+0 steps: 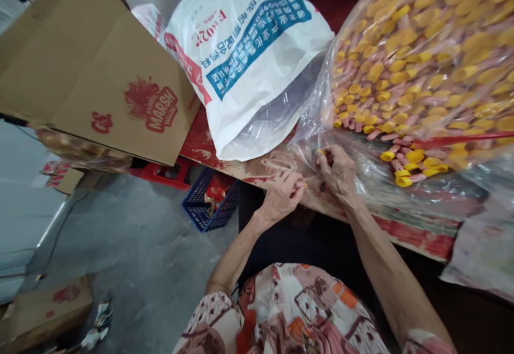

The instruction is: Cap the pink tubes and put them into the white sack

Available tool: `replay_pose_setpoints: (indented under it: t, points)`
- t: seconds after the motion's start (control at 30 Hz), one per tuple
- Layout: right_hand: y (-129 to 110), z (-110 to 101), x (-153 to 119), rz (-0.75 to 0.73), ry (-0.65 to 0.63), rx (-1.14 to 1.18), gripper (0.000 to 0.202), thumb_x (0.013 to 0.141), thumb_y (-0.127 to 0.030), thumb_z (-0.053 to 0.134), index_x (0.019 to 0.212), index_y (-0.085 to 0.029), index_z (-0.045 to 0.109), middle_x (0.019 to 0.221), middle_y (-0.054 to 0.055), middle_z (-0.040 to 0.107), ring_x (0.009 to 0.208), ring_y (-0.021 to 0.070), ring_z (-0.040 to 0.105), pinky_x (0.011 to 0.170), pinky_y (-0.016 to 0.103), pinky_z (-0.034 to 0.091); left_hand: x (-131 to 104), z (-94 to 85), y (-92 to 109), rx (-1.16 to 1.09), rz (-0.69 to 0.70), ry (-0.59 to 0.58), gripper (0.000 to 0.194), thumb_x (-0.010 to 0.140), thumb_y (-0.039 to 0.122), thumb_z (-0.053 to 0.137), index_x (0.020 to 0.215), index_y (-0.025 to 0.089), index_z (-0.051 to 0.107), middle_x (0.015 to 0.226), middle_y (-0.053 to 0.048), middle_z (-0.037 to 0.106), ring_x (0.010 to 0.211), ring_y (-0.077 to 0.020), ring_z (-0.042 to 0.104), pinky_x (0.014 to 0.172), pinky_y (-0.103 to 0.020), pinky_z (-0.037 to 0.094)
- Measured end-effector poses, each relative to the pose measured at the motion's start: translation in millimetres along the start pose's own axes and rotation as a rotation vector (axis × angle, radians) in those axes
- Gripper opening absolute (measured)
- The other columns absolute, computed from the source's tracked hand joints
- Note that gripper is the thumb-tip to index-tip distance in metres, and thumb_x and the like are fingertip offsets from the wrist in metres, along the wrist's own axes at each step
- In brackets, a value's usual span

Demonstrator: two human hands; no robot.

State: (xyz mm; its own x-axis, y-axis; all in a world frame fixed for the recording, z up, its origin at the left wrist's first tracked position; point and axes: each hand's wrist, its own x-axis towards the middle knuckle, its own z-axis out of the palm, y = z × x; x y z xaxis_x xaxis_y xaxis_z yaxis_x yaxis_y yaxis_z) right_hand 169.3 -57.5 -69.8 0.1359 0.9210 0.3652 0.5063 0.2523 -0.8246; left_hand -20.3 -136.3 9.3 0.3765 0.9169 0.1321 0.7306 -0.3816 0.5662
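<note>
At the far left a large brown cardboard box printed with a red marshmallow logo is seen tilted, its lower edge hanging over the grey floor. Below it a red crate and a blue plastic basket are set on the floor beside the worn red-painted table. On the table, just right of the box, a white printed sack with a blue label is laid, its open mouth lined with clear plastic.

Near the table's front edge the left hand is held curled, fingers closed round a small piece of which only a yellow tip is shown at the fingertips; what more is gripped cannot be told. Just to its right, the two hands nearly touching, the right hand is bent over the table at the mouth of a big clear plastic bag; its fingers are pinched together on a small yellow-capped piece, mostly hidden by the fingers.

The clear bag is filled with many pink tubes with yellow caps, and it is spread across the right of the table. A few loose yellow-capped tubes are lain under the plastic, just right of the right hand
</note>
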Motion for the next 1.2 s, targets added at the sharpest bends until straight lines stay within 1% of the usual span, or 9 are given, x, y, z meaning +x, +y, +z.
replay_pose_setpoints:
  t: [0.13,0.23,0.37,0.57,0.73,0.87,0.97,1.07,1.2]
  points:
    - [-6.2,-2.4,-1.6,-0.007,-0.001,-0.004,0.028,0.11,-0.049,0.052,0.091,-0.029,0.06,0.088,0.006,0.071,0.079,0.0282,0.068,0.077,0.044,0.057,-14.7,1.9,0.8,0.017,-0.05,-0.058,0.011,0.106,0.016,0.053,0.104,0.023,0.062,0.099,-0.007,0.07,0.082,-0.0198,0.069,0.073,-0.03,0.059]
    - [-11.3,-3.0,-3.8,-0.003,0.062,0.021,0.025,0.109,-0.048,0.055,0.097,-0.028,0.063,0.09,0.006,0.072,0.076,0.0269,0.069,0.074,0.043,0.057,-18.7,4.0,-0.9,-0.028,-0.044,-0.023,0.01,0.109,0.019,0.053,0.108,0.023,0.063,0.101,-0.007,0.07,0.084,-0.0187,0.07,0.078,-0.03,0.061]
    - [-12.9,-2.5,-4.5,-0.008,0.07,0.009,0.025,0.108,-0.048,0.056,0.098,-0.027,0.065,0.09,0.007,0.073,0.074,0.0253,0.068,0.072,0.041,0.057,-10.8,7.8,-9.1,-0.054,-0.044,0.037,0.011,0.11,0.019,0.051,0.109,0.022,0.062,0.103,-0.007,0.068,0.084,-0.0181,0.068,0.077,-0.029,0.061]
    - [-6.6,1.0,-2.3,0.035,0.052,0.021,0.03,0.11,-0.053,0.058,0.1,-0.026,0.067,0.085,0.004,0.074,0.069,0.0225,0.066,0.07,0.037,0.054,-2.7,6.0,-20.2,-0.107,0.027,0.028,0.005,0.108,0.018,0.056,0.108,0.021,0.06,0.104,-0.007,0.067,0.093,-0.0189,0.069,0.078,-0.028,0.061]
    - [-7.6,1.5,-3.7,0.001,0.064,0.016,0.028,0.111,-0.05,0.058,0.099,-0.026,0.067,0.086,0.004,0.072,0.068,0.0206,0.064,0.07,0.036,0.053,-4.4,3.4,-24.5,-0.174,0.034,-0.021,0.008,0.109,0.02,0.055,0.112,0.022,0.061,0.104,-0.005,0.069,0.085,-0.016,0.069,0.078,-0.027,0.061]
    - [-9.5,-0.4,-5.0,-0.027,0.146,-0.029,0.025,0.108,-0.048,0.059,0.102,-0.025,0.068,0.09,0.004,0.072,0.068,0.0199,0.064,0.068,0.035,0.053,-0.8,3.8,-25.1,-0.199,0.042,0.07,0.01,0.112,0.029,0.057,0.111,0.021,0.062,0.102,-0.006,0.07,0.095,-0.0191,0.071,0.089,-0.031,0.062]
    - [-9.6,-1.2,-4.5,-0.017,0.126,-0.04,0.026,0.107,-0.048,0.058,0.101,-0.025,0.068,0.087,0.003,0.072,0.067,0.0199,0.063,0.067,0.035,0.053,-0.1,7.7,-25.8,-0.218,0.006,0.085,0.013,0.113,0.032,0.058,0.11,0.021,0.062,0.098,-0.005,0.07,0.087,-0.0172,0.069,0.081,-0.028,0.061]
    - [-9.9,-1.7,-4.1,0.003,0.132,-0.032,0.027,0.107,-0.049,0.059,0.102,-0.024,0.068,0.084,0.003,0.071,0.064,0.0198,0.062,0.066,0.035,0.052,-5.5,9.0,-29.1,-0.243,0.026,0.029,0.013,0.113,0.031,0.056,0.109,0.02,0.063,0.098,-0.004,0.07,0.078,-0.0141,0.066,0.074,-0.026,0.059]
    - [-11.6,-3.1,-6.0,-0.03,0.208,-0.062,0.031,0.109,-0.05,0.057,0.1,-0.023,0.07,0.088,0.006,0.073,0.065,0.0197,0.062,0.068,0.035,0.051,-23.4,1.8,-31.2,-0.237,0.041,0.004,0.018,0.114,0.035,0.058,0.113,0.019,0.066,0.101,-0.005,0.072,0.079,-0.0148,0.068,0.078,-0.028,0.06]
